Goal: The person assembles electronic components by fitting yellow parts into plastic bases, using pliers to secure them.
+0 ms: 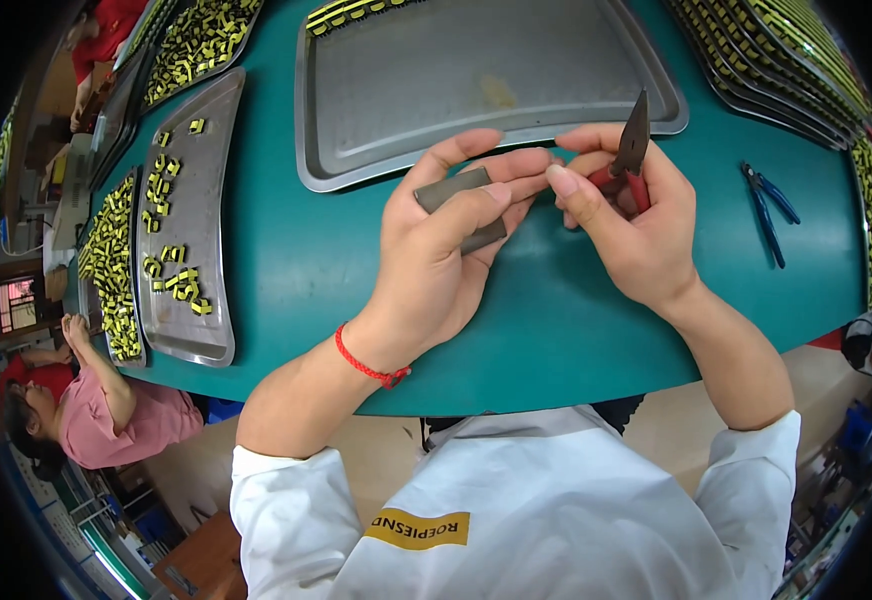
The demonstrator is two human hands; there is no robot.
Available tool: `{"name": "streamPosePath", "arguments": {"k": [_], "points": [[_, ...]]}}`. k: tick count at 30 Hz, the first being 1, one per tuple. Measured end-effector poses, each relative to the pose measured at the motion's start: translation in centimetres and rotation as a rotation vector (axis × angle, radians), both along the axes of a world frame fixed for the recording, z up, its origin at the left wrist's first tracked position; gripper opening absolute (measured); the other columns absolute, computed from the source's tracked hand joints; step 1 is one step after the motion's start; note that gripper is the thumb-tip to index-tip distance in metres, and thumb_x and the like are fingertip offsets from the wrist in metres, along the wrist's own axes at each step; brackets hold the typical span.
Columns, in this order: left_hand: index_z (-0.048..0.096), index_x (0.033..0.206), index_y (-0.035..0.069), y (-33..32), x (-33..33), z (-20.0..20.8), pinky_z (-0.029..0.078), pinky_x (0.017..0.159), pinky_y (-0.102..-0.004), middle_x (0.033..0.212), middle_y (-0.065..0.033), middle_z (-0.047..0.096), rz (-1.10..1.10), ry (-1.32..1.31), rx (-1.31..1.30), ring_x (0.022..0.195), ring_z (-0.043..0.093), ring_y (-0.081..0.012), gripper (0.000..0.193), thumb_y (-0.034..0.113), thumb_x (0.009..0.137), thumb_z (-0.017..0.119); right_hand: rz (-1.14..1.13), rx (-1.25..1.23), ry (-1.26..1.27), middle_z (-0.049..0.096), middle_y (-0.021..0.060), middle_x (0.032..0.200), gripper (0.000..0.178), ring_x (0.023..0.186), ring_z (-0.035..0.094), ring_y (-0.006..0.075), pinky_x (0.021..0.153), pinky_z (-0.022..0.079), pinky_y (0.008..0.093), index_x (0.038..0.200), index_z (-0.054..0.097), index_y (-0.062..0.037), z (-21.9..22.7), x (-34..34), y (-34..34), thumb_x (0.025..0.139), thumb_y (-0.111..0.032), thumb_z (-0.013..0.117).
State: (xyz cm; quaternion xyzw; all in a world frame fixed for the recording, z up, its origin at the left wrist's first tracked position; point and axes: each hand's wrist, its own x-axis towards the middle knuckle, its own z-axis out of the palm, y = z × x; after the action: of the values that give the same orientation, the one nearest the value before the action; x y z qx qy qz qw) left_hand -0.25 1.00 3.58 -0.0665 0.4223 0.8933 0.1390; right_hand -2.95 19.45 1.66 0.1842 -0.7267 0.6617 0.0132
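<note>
A dark grey rectangular block [446, 190] lies across the palm of my left hand [421, 260], held under the thumb. A red braided cord circles that wrist. My right hand [651, 225] is closed around pliers [634, 140] with red handles, their dark pointed jaws angled upward away from the fingertips. The right thumb and forefinger come together close to the left fingertips; whether a small part is pinched there I cannot make out. Both hands are raised over the green tabletop [306, 330], near the front rim of a large metal tray [426, 100].
Yellow-and-black parts line the large tray's far edge. At left stand a tray [186, 330] of scattered similar parts and heaped trays [111, 270]. Blue-handled pliers [771, 210] lie at right, below stacked trays [786, 90]. A person in pink [106, 420] sits at left.
</note>
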Motion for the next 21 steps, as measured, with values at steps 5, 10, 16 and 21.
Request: {"name": "streamPosePath", "arguments": {"k": [5, 10, 16, 21], "points": [[0.036, 0.131, -0.004, -0.4, -0.5, 0.0, 0.041, 0.110, -0.0445, 0.123, -0.0230, 0.056, 0.040, -0.079, 0.160, 0.127, 0.051, -0.0370, 0.043, 0.006, 0.093, 0.053, 0.023, -0.007, -0.030, 0.065, 0.0053, 0.084, 0.025, 0.070, 0.060, 0.0088, 0.062, 0.050, 0.0224, 0.113, 0.057, 0.0026, 0.2, 0.5, -0.6, 0.092, -0.006, 0.068], [0.044, 0.123, -0.008, -1.1, -0.9, -0.3, 0.034, 0.117, -0.0489, 0.119, -0.0196, 0.055, 0.083, -0.146, 0.347, 0.132, 0.046, -0.0361, 0.035, 0.010, 0.095, 0.052, 0.014, -0.054, -0.067, 0.064, 0.0057, 0.083, 0.024, 0.069, 0.061, 0.0097, 0.062, 0.051, 0.0227, 0.113, 0.057, 0.0026, 0.3, 0.7, -0.8, 0.092, -0.005, 0.067], [0.041, 0.129, -0.011, -2.4, -0.9, 0.2, 0.025, 0.122, -0.0494, 0.116, -0.0134, 0.058, -0.001, -0.040, 0.624, 0.128, 0.051, -0.0300, 0.045, 0.008, 0.092, 0.059, -0.013, -0.124, -0.039, 0.064, 0.0055, 0.083, 0.022, 0.069, 0.061, 0.0099, 0.062, 0.051, 0.0225, 0.111, 0.058, 0.0025, 0.2, 0.7, -0.6, 0.092, -0.004, 0.066], [0.031, 0.141, -0.003, -3.4, -1.3, -0.6, 0.023, 0.122, -0.0489, 0.116, -0.0114, 0.066, -0.156, 0.066, 0.870, 0.130, 0.051, -0.0303, 0.057, 0.013, 0.093, 0.059, -0.016, -0.080, 0.024, 0.064, 0.0053, 0.083, 0.021, 0.070, 0.060, 0.0091, 0.061, 0.051, 0.0220, 0.111, 0.058, 0.0025, -0.1, 0.5, -0.3, 0.092, -0.004, 0.066]]}}
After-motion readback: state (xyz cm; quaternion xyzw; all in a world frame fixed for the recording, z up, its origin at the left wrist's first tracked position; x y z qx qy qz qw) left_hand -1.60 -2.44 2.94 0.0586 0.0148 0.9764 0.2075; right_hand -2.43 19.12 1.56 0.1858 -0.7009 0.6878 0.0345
